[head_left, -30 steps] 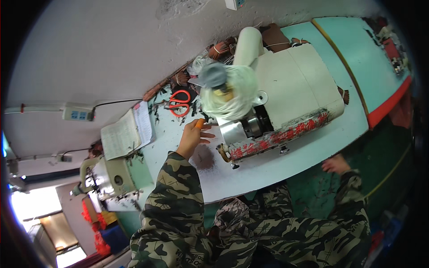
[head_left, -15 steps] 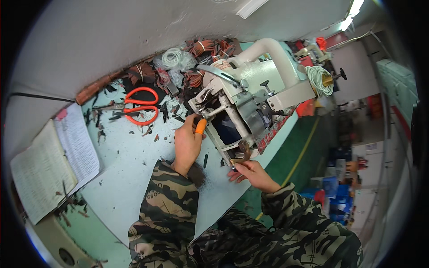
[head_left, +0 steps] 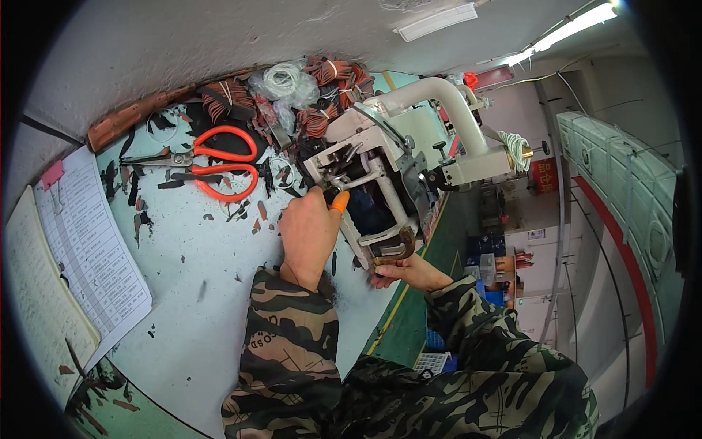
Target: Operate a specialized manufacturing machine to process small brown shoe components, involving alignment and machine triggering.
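Observation:
My left hand [head_left: 308,233], with an orange cover on one fingertip, rests on the pale table [head_left: 190,293] and presses against the head of a white sewing machine [head_left: 380,161]. My right hand [head_left: 406,271] is under the machine's front end, fingers curled on a brown strap piece [head_left: 391,252] at the foot. Both sleeves are camouflage. What lies under the needle is hidden by the machine.
Orange-handled scissors [head_left: 216,167] lie left of the machine among dark scraps. Bundles of brown and orange straps [head_left: 322,95] and a clear bag [head_left: 285,82] sit behind. Printed sheets [head_left: 80,249] lie at far left. The table's green edge [head_left: 402,300] drops to the floor on the right.
The view has swung down and closer to the machine. My right hand came up from the table edge onto the brown piece; my left hand stays by the machine head.

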`<state>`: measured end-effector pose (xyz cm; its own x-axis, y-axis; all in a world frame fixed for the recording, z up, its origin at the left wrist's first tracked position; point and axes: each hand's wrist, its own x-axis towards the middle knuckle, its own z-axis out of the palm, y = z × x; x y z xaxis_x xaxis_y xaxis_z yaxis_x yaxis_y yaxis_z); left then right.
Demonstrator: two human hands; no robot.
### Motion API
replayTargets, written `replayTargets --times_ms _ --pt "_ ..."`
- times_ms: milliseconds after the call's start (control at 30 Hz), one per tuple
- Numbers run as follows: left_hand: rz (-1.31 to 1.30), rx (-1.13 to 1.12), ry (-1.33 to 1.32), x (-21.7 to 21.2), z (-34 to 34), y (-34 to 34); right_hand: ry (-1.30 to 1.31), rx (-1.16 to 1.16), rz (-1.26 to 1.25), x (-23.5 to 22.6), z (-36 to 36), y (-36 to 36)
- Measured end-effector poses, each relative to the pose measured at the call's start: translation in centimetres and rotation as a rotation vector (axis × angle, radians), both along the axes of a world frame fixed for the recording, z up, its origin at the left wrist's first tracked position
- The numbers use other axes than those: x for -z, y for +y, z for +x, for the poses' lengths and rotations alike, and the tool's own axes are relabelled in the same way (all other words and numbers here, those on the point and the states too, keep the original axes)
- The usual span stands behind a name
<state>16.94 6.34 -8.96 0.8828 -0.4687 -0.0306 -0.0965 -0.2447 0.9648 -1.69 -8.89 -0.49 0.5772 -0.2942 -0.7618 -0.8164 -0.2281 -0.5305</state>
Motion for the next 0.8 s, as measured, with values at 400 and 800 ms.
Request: replayTargets --times_ms 400,800 --pt "-0.121 0.02 0.038 0.3 0.4 0.2 -0.02 0.017 -0.061 0.3 -1.4 0.9" --pt "-0.116 0.048 -0.062 0.2 0.5 0.4 0.065 -0.103 -0.357 -0.2 -0.1 2.9"
